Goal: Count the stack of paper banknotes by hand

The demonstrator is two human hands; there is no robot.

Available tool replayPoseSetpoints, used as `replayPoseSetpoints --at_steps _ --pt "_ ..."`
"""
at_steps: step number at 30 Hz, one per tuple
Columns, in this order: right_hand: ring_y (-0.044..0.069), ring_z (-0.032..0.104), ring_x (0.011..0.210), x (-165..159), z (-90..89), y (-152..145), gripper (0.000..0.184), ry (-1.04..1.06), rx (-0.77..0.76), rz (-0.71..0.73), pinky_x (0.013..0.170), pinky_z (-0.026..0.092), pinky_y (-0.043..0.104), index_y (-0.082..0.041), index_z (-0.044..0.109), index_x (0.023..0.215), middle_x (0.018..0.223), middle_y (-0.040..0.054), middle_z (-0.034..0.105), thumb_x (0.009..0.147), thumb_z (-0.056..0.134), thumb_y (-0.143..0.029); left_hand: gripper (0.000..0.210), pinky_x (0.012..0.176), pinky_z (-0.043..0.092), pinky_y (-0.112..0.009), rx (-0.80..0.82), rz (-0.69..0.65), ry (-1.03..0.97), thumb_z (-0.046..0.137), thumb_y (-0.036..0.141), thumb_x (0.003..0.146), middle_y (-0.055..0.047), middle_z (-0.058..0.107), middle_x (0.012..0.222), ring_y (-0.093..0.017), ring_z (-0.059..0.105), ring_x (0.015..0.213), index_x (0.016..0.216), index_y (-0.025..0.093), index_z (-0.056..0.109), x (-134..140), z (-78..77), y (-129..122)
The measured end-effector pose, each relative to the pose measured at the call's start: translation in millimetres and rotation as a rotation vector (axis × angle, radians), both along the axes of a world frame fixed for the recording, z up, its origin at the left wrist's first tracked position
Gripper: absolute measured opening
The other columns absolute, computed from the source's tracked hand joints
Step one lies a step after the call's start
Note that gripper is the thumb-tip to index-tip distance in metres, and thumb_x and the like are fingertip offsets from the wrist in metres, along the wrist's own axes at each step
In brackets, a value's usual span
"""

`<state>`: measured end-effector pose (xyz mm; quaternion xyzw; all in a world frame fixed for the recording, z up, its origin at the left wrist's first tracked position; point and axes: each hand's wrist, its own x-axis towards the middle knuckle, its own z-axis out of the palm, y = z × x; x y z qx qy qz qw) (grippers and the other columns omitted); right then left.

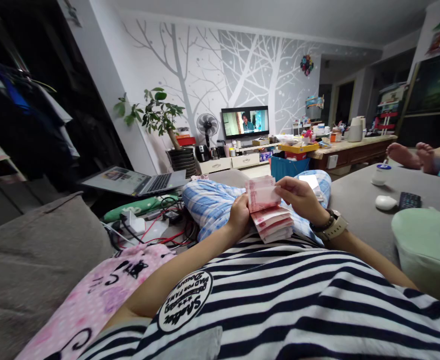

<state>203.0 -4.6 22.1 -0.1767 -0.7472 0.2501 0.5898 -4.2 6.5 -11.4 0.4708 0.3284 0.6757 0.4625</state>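
A thick stack of pink banknotes (269, 212) rests above my striped shirt (298, 295), in front of my knees in blue checked trousers (212, 205). My left hand (238, 216) grips the stack from the left side. My right hand (298, 197), with a watch (332, 225) on its wrist, holds the upper notes bent back at the top right. A phone (312, 185) lies on my right knee just behind that hand.
An open laptop (137, 181) and tangled cables (159, 225) lie to the left. A grey cushion (35, 260) and pink blanket (110, 295) sit near left. On the grey surface to the right: a mouse (385, 202), a remote (409, 200), a cup (381, 174), another person's feet (415, 154). A television (245, 121) plays ahead.
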Motion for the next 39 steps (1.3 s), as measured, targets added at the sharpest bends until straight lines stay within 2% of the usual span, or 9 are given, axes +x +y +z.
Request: replayPoseSetpoints --at_steps 4,9,17,31,35,39 --pt "0.016 0.044 0.063 0.9 0.2 0.0 0.055 -0.009 -0.016 0.014 0.064 0.043 0.034 -0.025 0.075 0.090 0.066 -0.0056 0.053 0.104 0.087 -0.077 0.023 0.075 0.053 -0.034 -0.033 -0.057 -0.049 0.081 0.025 0.086 -0.002 0.067 0.074 -0.019 0.055 0.074 0.067 0.021 0.068 1.1 -2.8 4.3" --pt "0.015 0.045 0.060 3.5 -0.2 1.0 0.056 -0.036 -0.043 0.008 0.061 0.042 0.034 -0.025 0.074 0.086 0.065 -0.0049 0.053 0.105 0.085 -0.076 0.024 0.075 0.051 -0.032 -0.040 -0.042 -0.063 0.082 0.021 0.090 -0.002 0.067 0.075 -0.017 0.053 0.072 0.068 0.019 0.072 2.4 -1.4 2.8" --pt "0.015 0.045 0.059 3.9 2.0 -1.3 0.061 -0.042 -0.080 -0.001 0.059 0.041 0.034 -0.025 0.074 0.083 0.063 -0.0038 0.054 0.101 0.085 -0.082 0.030 0.076 0.052 -0.032 -0.060 -0.045 -0.105 0.085 0.016 0.094 0.000 0.066 0.074 -0.016 0.053 0.070 0.067 0.020 0.072 4.4 4.7 -5.3" --pt "0.015 0.045 0.058 5.5 2.9 0.0 0.067 -0.074 -0.114 0.055 0.059 0.040 0.033 -0.025 0.070 0.079 0.063 -0.0034 0.055 0.099 0.085 -0.087 0.027 0.077 0.055 -0.033 -0.093 -0.106 -0.137 0.091 0.032 0.092 0.000 0.070 0.074 -0.019 0.060 0.071 0.075 0.023 0.071 4.1 5.0 -1.1" --pt "0.014 0.043 0.058 8.3 2.9 1.6 0.070 -0.112 -0.151 0.106 0.056 0.035 0.031 -0.025 0.066 0.075 0.061 -0.0031 0.053 0.100 0.084 -0.087 0.027 0.075 0.056 -0.032 -0.081 -0.099 -0.171 0.094 0.033 0.085 -0.001 0.072 0.074 -0.018 0.064 0.071 0.074 0.021 0.072 5.3 5.6 -2.1" --pt "0.015 0.046 0.057 12.5 3.2 5.3 0.079 -0.222 -0.207 0.170 0.054 0.032 0.031 -0.024 0.066 0.070 0.060 0.0008 0.060 0.099 0.077 -0.097 0.026 0.079 0.061 -0.035 -0.085 -0.129 -0.203 0.097 0.036 0.080 -0.002 0.078 0.077 -0.021 0.069 0.072 0.077 0.020 0.076 6.6 4.5 0.0"
